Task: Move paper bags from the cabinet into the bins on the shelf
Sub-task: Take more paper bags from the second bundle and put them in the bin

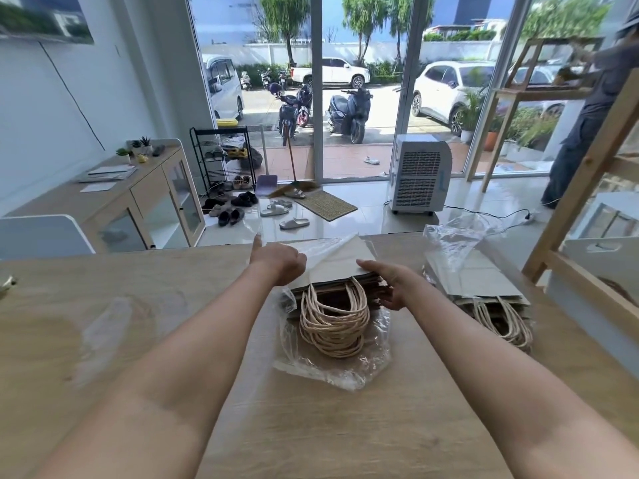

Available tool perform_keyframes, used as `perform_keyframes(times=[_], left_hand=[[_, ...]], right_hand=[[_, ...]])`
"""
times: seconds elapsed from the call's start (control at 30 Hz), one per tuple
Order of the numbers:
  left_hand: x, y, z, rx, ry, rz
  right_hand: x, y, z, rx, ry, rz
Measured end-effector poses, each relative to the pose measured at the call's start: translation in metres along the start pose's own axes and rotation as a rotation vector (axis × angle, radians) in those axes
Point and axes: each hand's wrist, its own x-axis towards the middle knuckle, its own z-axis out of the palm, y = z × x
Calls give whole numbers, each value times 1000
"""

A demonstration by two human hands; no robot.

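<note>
A flat stack of brown paper bags (pixel 340 262) with coiled twine handles (pixel 333 323) lies on the wooden table (pixel 138 340), partly inside a clear plastic wrapper (pixel 332 369). My left hand (pixel 278 262) grips the plastic at the stack's left side, fingers curled. My right hand (pixel 389 283) holds the stack's right edge, thumb on top. A second stack of paper bags (pixel 484 281) with its own loose plastic (pixel 453 240) lies to the right. A white bin (pixel 601 261) sits in the wooden shelf (pixel 581 281) at the right.
A low cabinet (pixel 145 198) with glass doors stands at the left wall. A white air cooler (pixel 420 174), shoes and a mat are on the floor beyond the table. Another person (pixel 587 126) stands at a second wooden shelf by the window.
</note>
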Motion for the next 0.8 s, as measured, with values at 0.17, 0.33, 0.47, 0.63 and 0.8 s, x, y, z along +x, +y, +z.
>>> perform_keyframes(times=[0.17,0.33,0.47,0.63,0.8], left_hand=[[0,-5,10,-32,-79,-31],[-6,-14,14,-157,-77,-46],[-6,-17,15,-167,-85,-51],[-4,-17,15,-181,-77,-61],[-2,-15,13,-221,-67,-67]], right_hand=[[1,-4,4,-61,-11,38],[-9,-6,13,41,-51,-20],[-8,-1,27,197,-102,2],[-11,5,26,390,-143,57],[5,15,34,288,-74,-28]])
